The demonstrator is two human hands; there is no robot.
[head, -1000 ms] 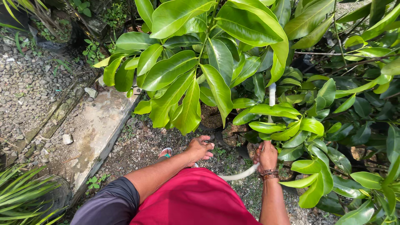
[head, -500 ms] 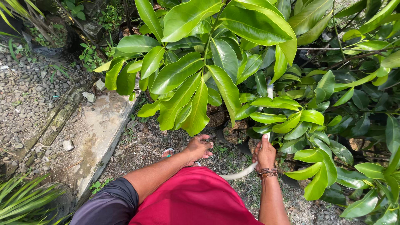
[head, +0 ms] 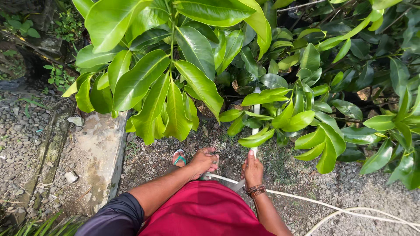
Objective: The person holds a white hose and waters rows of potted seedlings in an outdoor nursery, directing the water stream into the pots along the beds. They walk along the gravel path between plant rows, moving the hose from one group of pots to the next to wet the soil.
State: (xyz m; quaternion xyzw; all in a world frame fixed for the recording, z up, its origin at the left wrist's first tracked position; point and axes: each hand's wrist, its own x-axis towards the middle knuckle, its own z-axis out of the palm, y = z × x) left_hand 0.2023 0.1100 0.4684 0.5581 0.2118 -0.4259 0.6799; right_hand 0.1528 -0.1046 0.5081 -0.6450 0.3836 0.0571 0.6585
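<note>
Down low, right hand (head: 253,171) closed around the upright white pipe (head: 256,131), thumb laid up along it, fingers wrapped tight, beaded bracelets (head: 256,190) at the wrist. Looks held so as to keep the pipe steady and aimed up into the leaves. Left hand (head: 204,160) curled close beside it, just apart from the right, fingers bent over something small and dark; cannot tell what, nor whether actually gripped or only touched. Just under both hands, a white hose (head: 323,203) joined to the foot of the pipe, running off across the gravel ground (head: 306,183) towards its lower right corner, slack and curving, probably so as to leave room to move along the plants. Behind the left hand, a foot in a teal-strapped sandal (head: 178,158), planted on the gravel near the concrete slab (head: 94,150), which borders the gravel's left edge. Closer in, a red garment (head: 201,214) and a dark sleeve (head: 114,216) on the left arm. Further out, broad glossy green leaves (head: 175,74) crowding over the far edge of the gravel, hiding the pipe's upper end and most of the pots beneath; smaller-leaved shoots (head: 306,126) spreading to the right. Loose grey stones (head: 22,131) beyond the slab on the far left.
</note>
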